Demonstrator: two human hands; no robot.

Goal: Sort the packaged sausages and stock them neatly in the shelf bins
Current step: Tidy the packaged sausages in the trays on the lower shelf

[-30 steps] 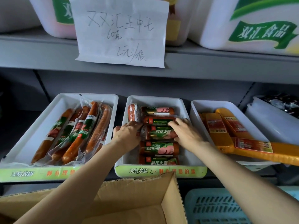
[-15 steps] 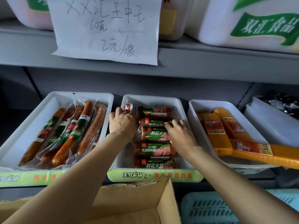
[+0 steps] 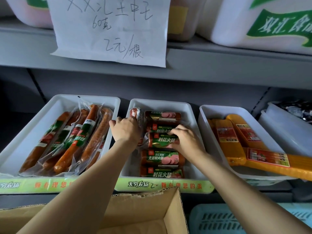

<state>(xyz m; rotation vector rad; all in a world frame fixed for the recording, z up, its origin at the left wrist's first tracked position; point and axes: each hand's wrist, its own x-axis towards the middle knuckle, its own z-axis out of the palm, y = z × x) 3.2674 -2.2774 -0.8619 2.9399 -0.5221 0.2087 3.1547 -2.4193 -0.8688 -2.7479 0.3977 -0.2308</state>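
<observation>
Three white bins sit side by side on the shelf. The middle bin (image 3: 189,112) holds several short green-and-red ham sausages (image 3: 162,158) stacked crosswise. My left hand (image 3: 125,130) grips a red sausage (image 3: 135,113) that stands lengthwise along the bin's left wall. My right hand (image 3: 184,140) lies on the third sausage from the back (image 3: 159,141), fingers curled over it. The left bin (image 3: 22,146) carries long vacuum-packed brown sausages (image 3: 87,132). The right bin (image 3: 209,129) has yellow sausage packs (image 3: 236,137).
An open cardboard box (image 3: 140,215) stands just below the shelf edge under my arms. A pale blue slotted basket (image 3: 217,220) lies at the lower right. A handwritten paper price sign (image 3: 111,27) hangs from the upper shelf, where large white tubs (image 3: 253,22) sit.
My left hand moved up the bin's left side with the red sausage towards the back. My right hand stayed on the stacked ham sausages, shifting slightly.
</observation>
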